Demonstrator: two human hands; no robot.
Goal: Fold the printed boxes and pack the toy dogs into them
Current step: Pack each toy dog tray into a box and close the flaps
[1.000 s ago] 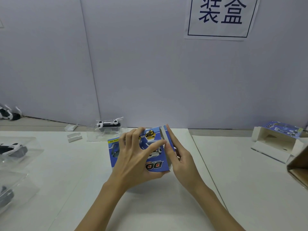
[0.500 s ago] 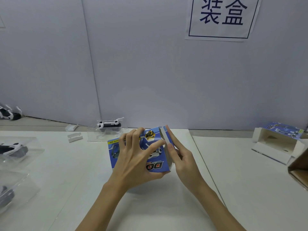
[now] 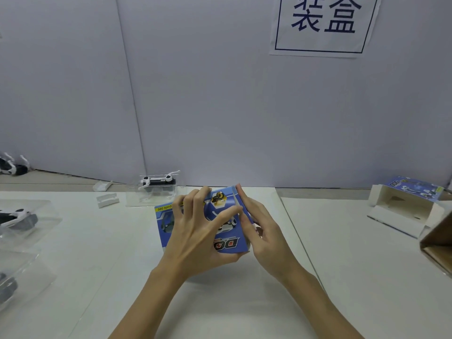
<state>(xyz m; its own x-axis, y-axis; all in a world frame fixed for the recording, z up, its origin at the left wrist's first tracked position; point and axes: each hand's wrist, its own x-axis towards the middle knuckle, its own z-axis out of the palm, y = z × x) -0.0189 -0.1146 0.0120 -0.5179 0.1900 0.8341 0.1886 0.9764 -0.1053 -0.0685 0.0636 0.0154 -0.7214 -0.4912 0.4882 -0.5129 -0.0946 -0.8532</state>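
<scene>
A blue printed box [image 3: 227,243] with dog artwork is held just above the white table, at the centre of the view. My left hand [image 3: 195,231] grips its front face and lower edge, fingers spread across the print. My right hand [image 3: 261,228] presses flat against the box's right end flap. A black-and-white toy dog [image 3: 157,180] in a clear plastic tray stands behind the box. Another toy dog [image 3: 17,217] in a clear tray lies at the left edge.
An open printed box [image 3: 403,206] lies on its side at the right. A brown carton [image 3: 437,245] pokes in at the right edge. Two small white plastic pieces [image 3: 107,199] lie at the back left. More clear trays [image 3: 14,285] and a further dog [image 3: 12,166] sit at the left.
Hardly anything has moved; both hands stay on the box, with the right fingers pressed slightly tighter on the end flap.
</scene>
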